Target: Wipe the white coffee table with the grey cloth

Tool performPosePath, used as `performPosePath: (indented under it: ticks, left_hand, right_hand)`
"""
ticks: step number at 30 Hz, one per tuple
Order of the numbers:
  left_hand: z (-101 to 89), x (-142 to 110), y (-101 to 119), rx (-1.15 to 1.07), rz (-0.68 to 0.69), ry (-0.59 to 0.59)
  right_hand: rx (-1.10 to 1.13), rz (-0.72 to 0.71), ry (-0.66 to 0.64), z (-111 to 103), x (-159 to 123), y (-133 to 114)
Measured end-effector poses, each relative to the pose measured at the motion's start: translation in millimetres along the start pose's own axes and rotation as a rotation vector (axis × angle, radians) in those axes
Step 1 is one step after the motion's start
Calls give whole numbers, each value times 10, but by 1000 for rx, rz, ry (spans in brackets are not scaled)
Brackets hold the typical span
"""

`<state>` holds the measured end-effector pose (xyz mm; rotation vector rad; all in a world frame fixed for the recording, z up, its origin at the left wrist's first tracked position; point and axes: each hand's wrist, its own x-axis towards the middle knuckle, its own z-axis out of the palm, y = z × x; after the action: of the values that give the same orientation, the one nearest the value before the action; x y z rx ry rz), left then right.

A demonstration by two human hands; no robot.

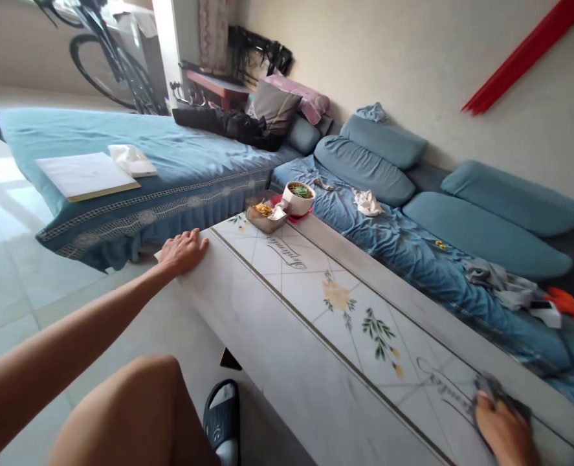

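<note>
Beside a pale tiled floor (29,291) stands a long white marble-look table (277,272). The left hand (182,252) lies flat and open on its edge; far to the right, the right hand (505,433) grips a crumpled grey cloth (493,388) against the tabletop.

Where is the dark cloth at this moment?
In the head view, the dark cloth lies at the lower right under the right hand, on the floral-printed tabletop beside its script lettering, at the end away from the left hand.

The head-worn view looks forward and down, close over a long patterned table (277,336).
</note>
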<state>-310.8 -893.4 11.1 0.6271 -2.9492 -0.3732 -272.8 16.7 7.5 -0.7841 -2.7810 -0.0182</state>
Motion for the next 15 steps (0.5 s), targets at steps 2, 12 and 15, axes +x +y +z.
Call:
performPosePath:
  ticks: [2,12,15]
  left_hand:
    - [1,-15,-2,14,-14,-3]
    - [79,-7,-109,27,-38,9]
    - [89,1,-133,28,-46,-4]
  right_hand:
    - [52,-29,-85,-43,139,-998]
    - [293,-780,-73,629,690,-5298]
    - [325,-863,-86,657,729,-6075]
